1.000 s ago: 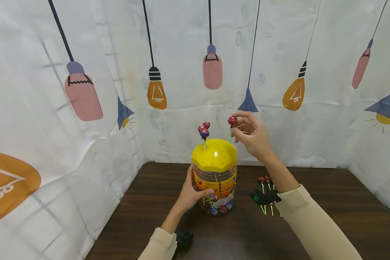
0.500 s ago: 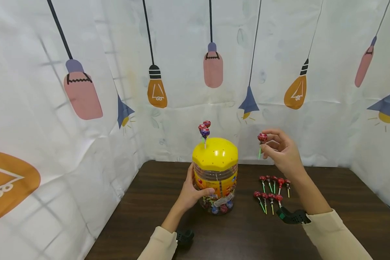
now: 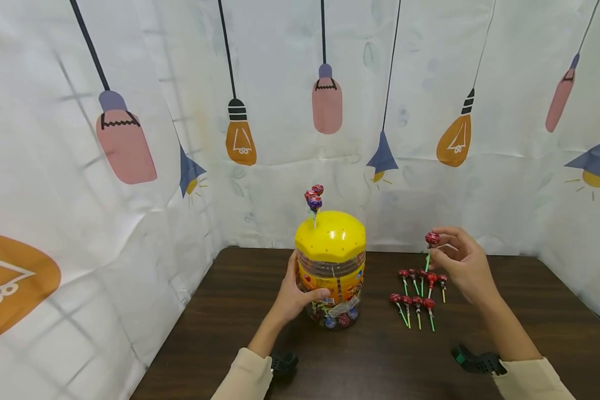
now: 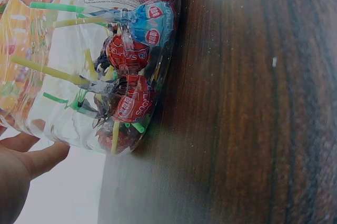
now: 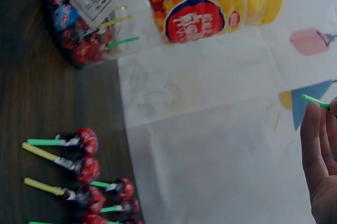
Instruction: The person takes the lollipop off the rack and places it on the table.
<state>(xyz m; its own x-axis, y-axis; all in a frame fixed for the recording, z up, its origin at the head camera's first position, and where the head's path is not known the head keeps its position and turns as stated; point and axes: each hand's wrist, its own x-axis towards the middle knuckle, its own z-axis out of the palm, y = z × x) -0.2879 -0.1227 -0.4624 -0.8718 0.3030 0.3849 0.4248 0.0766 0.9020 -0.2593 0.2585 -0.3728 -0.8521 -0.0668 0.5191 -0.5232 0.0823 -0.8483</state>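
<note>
A clear jar [image 3: 332, 283] with a yellow lid stands on the table, and my left hand [image 3: 295, 294] grips its left side. Several wrapped lollipops [image 4: 134, 98] lie in its bottom. A small cluster of lollipops [image 3: 314, 199] sticks up from holes in the lid's left side. My right hand [image 3: 462, 264] pinches a red lollipop [image 3: 432, 238] by its green stick, head up, above the back row of loose lollipops [image 3: 422, 274]. In the right wrist view the fingers [image 5: 316, 145] hold that stick near the right edge; its head is out of that view.
Two rows of red lollipops lie right of the jar; the front row [image 3: 417, 303] is nearer me. A white curtain [image 3: 280, 211] printed with lamps hangs behind the brown table [image 3: 220, 316]. Dark bands [image 3: 477, 361] sit on both wrists.
My right hand has moved from above the jar's lid to the right and down, carrying the red lollipop over the rows. My left hand stays on the jar.
</note>
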